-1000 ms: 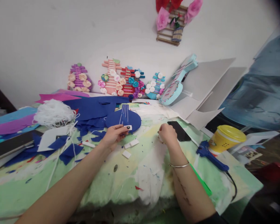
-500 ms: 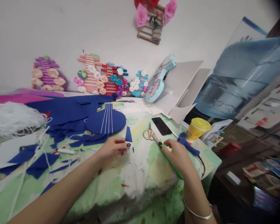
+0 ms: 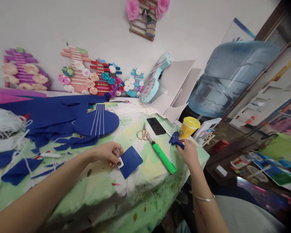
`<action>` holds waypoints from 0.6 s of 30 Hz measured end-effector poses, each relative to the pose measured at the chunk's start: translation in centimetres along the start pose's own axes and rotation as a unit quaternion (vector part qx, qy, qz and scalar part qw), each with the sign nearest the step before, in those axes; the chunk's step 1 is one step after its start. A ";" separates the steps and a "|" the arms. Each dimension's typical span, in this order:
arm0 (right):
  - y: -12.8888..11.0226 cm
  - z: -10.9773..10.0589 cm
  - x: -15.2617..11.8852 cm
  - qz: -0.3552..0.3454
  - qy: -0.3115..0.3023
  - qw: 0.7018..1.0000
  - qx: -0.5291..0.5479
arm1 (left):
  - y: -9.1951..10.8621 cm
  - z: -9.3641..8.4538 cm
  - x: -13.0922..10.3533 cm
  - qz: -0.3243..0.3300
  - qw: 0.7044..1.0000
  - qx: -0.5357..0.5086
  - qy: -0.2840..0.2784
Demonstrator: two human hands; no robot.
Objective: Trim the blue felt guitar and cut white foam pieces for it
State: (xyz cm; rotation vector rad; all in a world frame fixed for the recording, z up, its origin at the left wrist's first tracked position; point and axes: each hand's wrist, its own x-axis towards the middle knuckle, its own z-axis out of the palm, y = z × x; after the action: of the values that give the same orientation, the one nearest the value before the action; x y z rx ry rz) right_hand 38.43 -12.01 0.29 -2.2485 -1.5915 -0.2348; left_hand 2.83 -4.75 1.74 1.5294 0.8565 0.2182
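My left hand (image 3: 108,152) pinches a blue felt piece (image 3: 132,162) by its white corner (image 3: 121,162), just above the table, and the flat of the felt faces up. At the table's right side my right hand (image 3: 189,153) is closed around the handle of a blue glue gun (image 3: 176,139). Between my hands lies a green-handled utility knife (image 3: 163,158), its blade pointing away from me. Gold-handled scissors (image 3: 142,133) rest by the knife's tip. A blue felt guitar body (image 3: 104,121) with white strings lies beyond my left hand.
A black phone (image 3: 156,126) and a yellow-lidded cup (image 3: 189,127) stand near the glue gun. Blue felt scraps (image 3: 21,170) and white string (image 3: 5,123) cover the left. Decorated guitars (image 3: 100,77) lean on the wall. A large water bottle (image 3: 228,77) is at right.
My right hand has let go of the utility knife, now on the table, and moved right onto the glue gun. My left hand has turned the felt piece flat. The view has swung right.
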 end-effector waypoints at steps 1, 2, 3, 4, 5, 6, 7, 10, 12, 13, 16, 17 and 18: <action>0.3 0.3 0.6 0.015 -0.013 1.000 -0.015 | 0.1 -0.1 0.3 -0.009 1.000 0.021 0.003; 0.6 0.7 1.2 0.030 -0.026 0.999 -0.025 | 0.3 -0.3 0.7 -0.014 0.999 0.040 0.005; 0.8 1.0 1.7 0.042 -0.036 0.998 -0.033 | 0.6 -0.5 1.0 -0.017 0.998 0.057 0.003; 1.1 1.3 2.2 0.044 -0.046 0.997 -0.036 | 0.9 -0.6 1.4 -0.019 0.997 0.071 0.002; 1.3 1.5 2.7 0.037 -0.055 0.997 -0.037 | 1.2 -0.7 1.7 -0.018 0.996 0.088 0.008; 1.5 1.6 3.2 0.022 -0.065 0.997 -0.037 | 1.6 -0.8 2.0 -0.024 0.994 0.104 0.009; 1.8 1.7 3.6 0.003 -0.076 0.996 -0.037 | 2.0 -0.9 2.3 -0.033 0.993 0.115 0.009; 2.3 1.8 4.8 -0.035 -0.105 0.993 -0.040 | 3.1 -0.9 2.9 -0.043 0.988 0.139 0.041; 2.5 1.6 5.1 -0.045 -0.112 0.992 -0.040 | 3.2 -0.8 3.1 -0.041 0.983 0.166 0.061; 2.5 1.4 5.2 -0.047 -0.111 0.992 -0.036 | 3.1 -0.8 3.0 -0.038 0.980 0.180 0.071; 2.5 1.0 5.0 -0.045 -0.081 0.996 -0.004 | 2.3 -0.8 2.7 -0.031 0.971 0.214 0.104; 2.5 0.9 4.8 -0.044 -0.063 0.997 0.008 | 1.9 -0.9 2.6 -0.031 0.967 0.225 0.113; 2.4 0.8 4.7 -0.043 -0.043 0.998 0.017 | 1.6 -0.9 2.4 -0.030 0.965 0.233 0.119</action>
State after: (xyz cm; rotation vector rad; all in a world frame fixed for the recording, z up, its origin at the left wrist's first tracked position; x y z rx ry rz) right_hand 42.28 -8.27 0.68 -2.1944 -1.7266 -0.1344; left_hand 4.60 -2.45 2.50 1.9374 1.2052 0.1639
